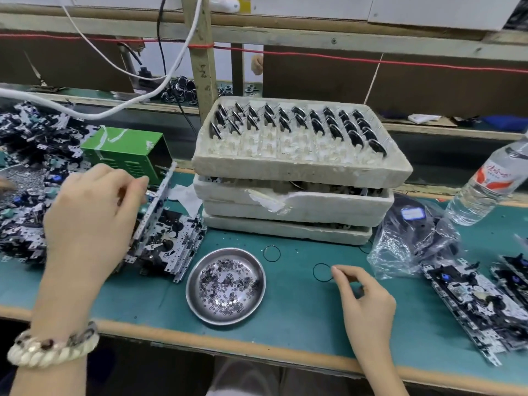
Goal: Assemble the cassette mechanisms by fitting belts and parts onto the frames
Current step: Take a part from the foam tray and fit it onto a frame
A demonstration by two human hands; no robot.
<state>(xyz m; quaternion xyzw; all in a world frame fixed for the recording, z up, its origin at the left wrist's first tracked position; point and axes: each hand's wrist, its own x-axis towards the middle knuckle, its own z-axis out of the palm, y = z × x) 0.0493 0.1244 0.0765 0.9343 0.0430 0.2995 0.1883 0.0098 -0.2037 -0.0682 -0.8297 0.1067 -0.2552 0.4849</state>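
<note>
Dish w/ washers: centre, near tabletop front edge. Behind it, foam tray stack; flywheels in top tray's rear rows. Belt just before stack; second belt right of dish, at R hand fingertip. Frame pile at left edge, box behind. L hand holds frame on edge at pile's right end. Bag right of stack, bottle behind it; mechanisms front-right corner.

Setting: small-parts assy workshop, factory line type. Evidence: long bench w/ green mat, stacked foam trays of identical black wheels, heaps of metal mechanism frames, steel dish of tiny washers. Rough wooden rack w/ cables overhead.
</note>
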